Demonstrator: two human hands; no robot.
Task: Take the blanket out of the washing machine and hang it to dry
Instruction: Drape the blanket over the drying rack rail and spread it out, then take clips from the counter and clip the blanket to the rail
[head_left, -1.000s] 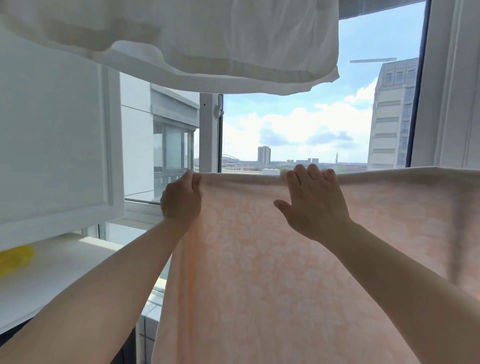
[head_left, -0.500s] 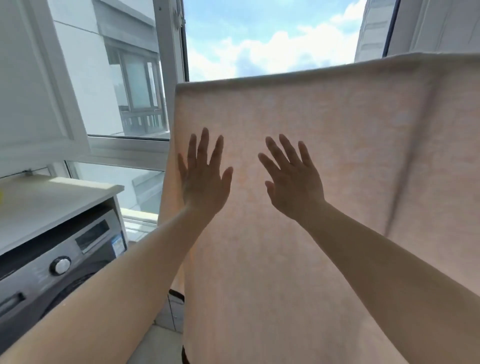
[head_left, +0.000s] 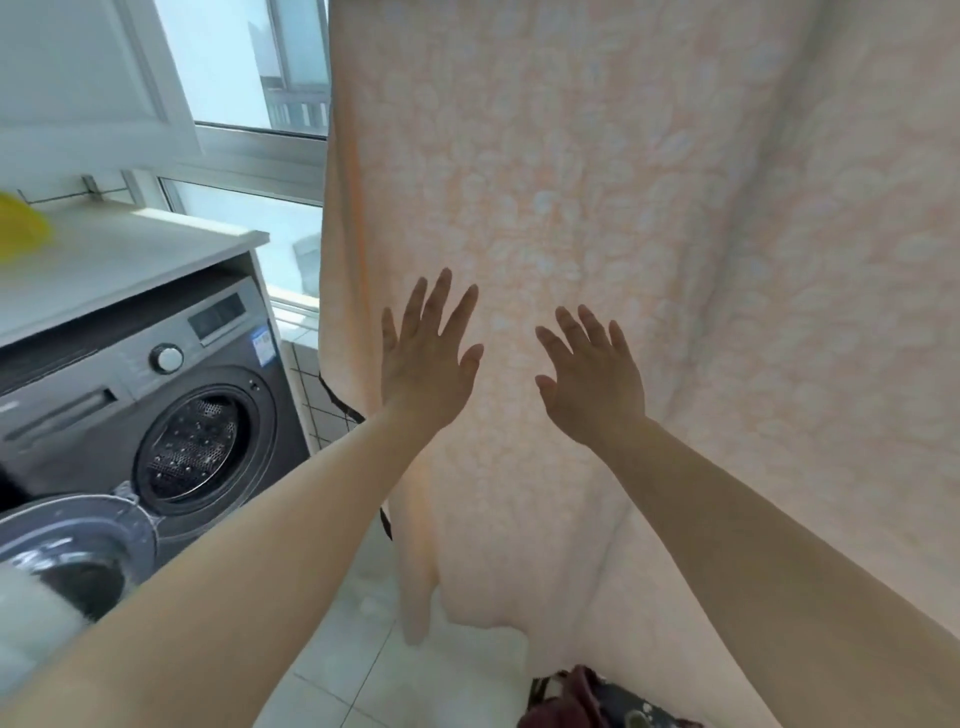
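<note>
One peach blanket (head_left: 597, 182), soft with a pale leaf pattern, is hanging across centre and right | left hand (head_left: 426, 358) and right hand (head_left: 592, 379) are lying spread against it | one grey washing machine (head_left: 130, 395), round door hanging open, lower left

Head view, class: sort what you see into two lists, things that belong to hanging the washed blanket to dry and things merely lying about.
Part of the job:
blanket, hanging
washing machine, door open
left hand, flat against the blanket
right hand, fingers spread

Lying about:
yellow thing on the counter
dark patterned cloth on the floor
</note>
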